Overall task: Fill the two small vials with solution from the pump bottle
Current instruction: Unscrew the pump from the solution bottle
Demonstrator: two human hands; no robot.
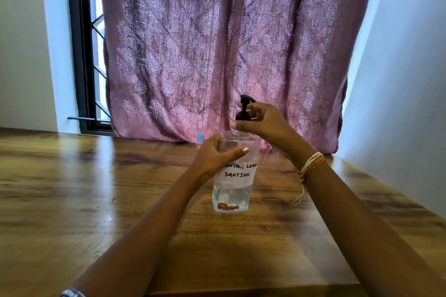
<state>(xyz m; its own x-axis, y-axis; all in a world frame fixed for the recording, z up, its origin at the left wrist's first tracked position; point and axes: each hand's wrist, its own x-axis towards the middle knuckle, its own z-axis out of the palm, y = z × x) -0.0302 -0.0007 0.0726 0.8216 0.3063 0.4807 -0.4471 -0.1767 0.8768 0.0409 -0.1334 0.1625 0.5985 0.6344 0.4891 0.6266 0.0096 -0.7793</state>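
Clear pump bottle (231, 176), black pump, handwritten white label.

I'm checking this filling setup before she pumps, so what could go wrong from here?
The right hand is pinching the pump head, yet no open vial shows under the nozzle, so a press would likely squirt solution onto the wooden table. Only a blue-capped item, perhaps a vial, peeks out behind the left hand, where it might get knocked. The pump bottle looks partly full; it may sputter.
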